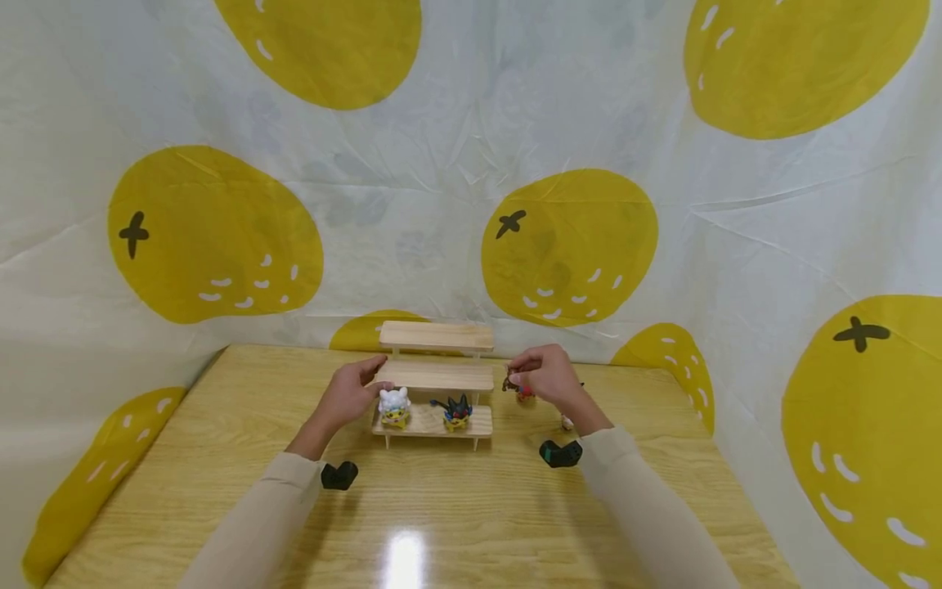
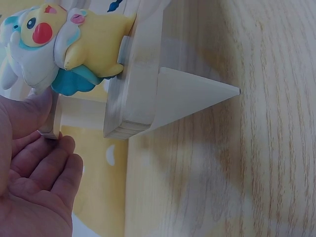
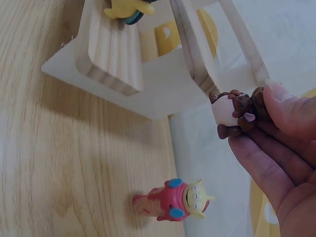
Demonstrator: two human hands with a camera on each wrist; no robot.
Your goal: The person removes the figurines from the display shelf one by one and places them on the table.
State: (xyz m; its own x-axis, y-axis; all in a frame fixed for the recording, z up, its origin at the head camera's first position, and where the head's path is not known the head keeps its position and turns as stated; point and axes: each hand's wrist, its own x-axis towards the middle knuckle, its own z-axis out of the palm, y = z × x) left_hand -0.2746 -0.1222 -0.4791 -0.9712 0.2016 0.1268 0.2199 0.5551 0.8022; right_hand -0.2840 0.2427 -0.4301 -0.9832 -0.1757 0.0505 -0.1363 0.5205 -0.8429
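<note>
A three-tier wooden display shelf (image 1: 434, 376) stands on the table. My left hand (image 1: 347, 399) holds the left end of its middle tier, with the thumb on one side and fingers on the other. On the bottom tier sit a yellow figurine in a white fluffy hood (image 2: 91, 42), near my left thumb, and a yellow figurine with a dark spiky hood (image 1: 458, 411). My right hand (image 1: 548, 378) pinches a small brown figurine with a pale front (image 3: 227, 111) beside the middle tier's right end. Below that hand, a red-suited figurine with a pale green head (image 3: 168, 201) stands on the table.
Another small figurine (image 1: 566, 423) is mostly hidden behind my right wrist. Black wrist-worn pieces (image 1: 561, 454) show under both forearms. A white cloth printed with yellow fruit (image 1: 412, 245) hangs behind and around the wooden table (image 1: 441, 507).
</note>
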